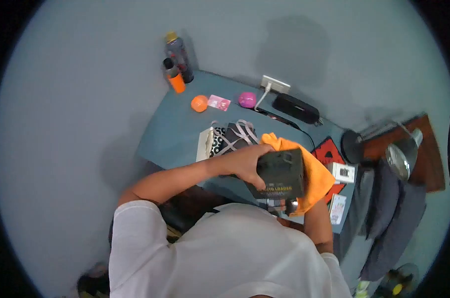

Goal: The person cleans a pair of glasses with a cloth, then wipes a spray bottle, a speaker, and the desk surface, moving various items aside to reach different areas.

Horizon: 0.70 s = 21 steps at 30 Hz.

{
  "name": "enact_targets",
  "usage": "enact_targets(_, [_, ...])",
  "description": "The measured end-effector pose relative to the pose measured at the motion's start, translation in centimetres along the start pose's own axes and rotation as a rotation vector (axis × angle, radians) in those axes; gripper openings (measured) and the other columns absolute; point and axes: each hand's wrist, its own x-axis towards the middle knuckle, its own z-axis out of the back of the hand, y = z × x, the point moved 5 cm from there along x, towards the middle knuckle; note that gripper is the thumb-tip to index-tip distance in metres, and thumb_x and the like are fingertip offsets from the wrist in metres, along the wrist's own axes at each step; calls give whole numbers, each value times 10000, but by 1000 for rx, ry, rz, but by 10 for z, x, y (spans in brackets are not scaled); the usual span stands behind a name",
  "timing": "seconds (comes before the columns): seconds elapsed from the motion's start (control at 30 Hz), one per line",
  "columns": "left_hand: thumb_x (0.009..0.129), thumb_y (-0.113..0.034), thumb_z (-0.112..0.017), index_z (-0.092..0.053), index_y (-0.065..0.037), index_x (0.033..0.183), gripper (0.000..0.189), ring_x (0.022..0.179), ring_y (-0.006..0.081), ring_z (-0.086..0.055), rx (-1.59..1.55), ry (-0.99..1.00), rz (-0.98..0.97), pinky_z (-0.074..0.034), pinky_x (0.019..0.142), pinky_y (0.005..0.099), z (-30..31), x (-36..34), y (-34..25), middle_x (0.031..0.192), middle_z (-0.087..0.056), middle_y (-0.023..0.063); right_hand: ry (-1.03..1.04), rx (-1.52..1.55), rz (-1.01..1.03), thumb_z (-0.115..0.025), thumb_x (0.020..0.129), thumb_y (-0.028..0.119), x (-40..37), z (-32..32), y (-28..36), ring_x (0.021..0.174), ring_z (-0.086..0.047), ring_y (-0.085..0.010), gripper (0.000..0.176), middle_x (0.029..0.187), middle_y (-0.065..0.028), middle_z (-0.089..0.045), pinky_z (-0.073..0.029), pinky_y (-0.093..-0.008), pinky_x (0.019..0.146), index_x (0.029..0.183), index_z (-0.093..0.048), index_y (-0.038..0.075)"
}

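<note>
A dark box [282,174] with yellow lettering is gripped by my left hand [244,164], its thumb on the near face and its fingers over the top edge. Against the box's right side hangs an orange cloth [319,176], which also shows above the box. My right forearm [318,223] rises behind the cloth, and the cloth and box hide my right hand and its fingers. Just beyond my left hand lies a dark item with pale straps [242,134], beside a black-and-white patterned item [217,142].
On the blue-grey table [173,126] stand two bottles [179,57], an orange ball [199,104], a pink round item [247,100] and a black speaker [296,108]. White boxes [343,173] and a lamp [398,161] are at the right.
</note>
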Motion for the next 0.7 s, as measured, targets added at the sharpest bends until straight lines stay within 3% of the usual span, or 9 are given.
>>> enact_targets(0.17, [520,-182,-826,-464,14,1202,796,982,205,-575,-178,-50,-147,-459,864,305,4,-19,-26,1083,-565,142,-12,-148,123,-510,924,159,17,-32,-26,1023,-584,-210,426,1188,-110,-572,-474,-325,896,1309,-431,-5])
enact_targets(0.23, [531,-170,-810,-452,16,1189,772,976,262,-561,-26,-233,-292,-453,869,343,18,-21,-36,1066,-532,156,-9,-305,186,-506,927,160,27,-46,-35,1023,-583,-208,425,1187,-110,-571,-473,-324,895,1310,-428,-5])
enact_targets(0.4, [533,-168,-795,-450,23,1164,745,962,344,-514,333,-486,-364,-425,865,419,39,-24,-36,1010,-506,178,51,-706,343,-496,934,164,48,-79,-41,1022,-580,-203,424,1183,-110,-570,-472,-320,894,1315,-419,-6])
enact_targets(0.47, [531,-181,-793,-467,16,1146,724,939,359,-506,480,-586,-348,-421,836,438,48,-26,-35,990,-509,183,35,-659,349,-491,936,165,52,-75,-35,1021,-579,-201,424,1182,-110,-570,-472,-319,893,1316,-416,-7])
enact_targets(0.6, [505,-162,-798,-476,8,1158,748,959,369,-506,491,-531,-163,-423,844,433,66,-22,-6,1017,-521,182,-55,-384,324,-483,942,168,63,-53,-9,1021,-577,-197,423,1179,-110,-569,-471,-316,892,1320,-409,-7])
enact_targets(0.7, [506,-167,-795,-474,5,1162,751,991,367,-508,515,-565,-163,-418,879,423,90,-20,8,1046,-526,181,-123,-269,336,-479,945,167,62,-38,16,1019,-574,-194,417,1180,-108,-566,-467,-312,893,1318,-409,-7])
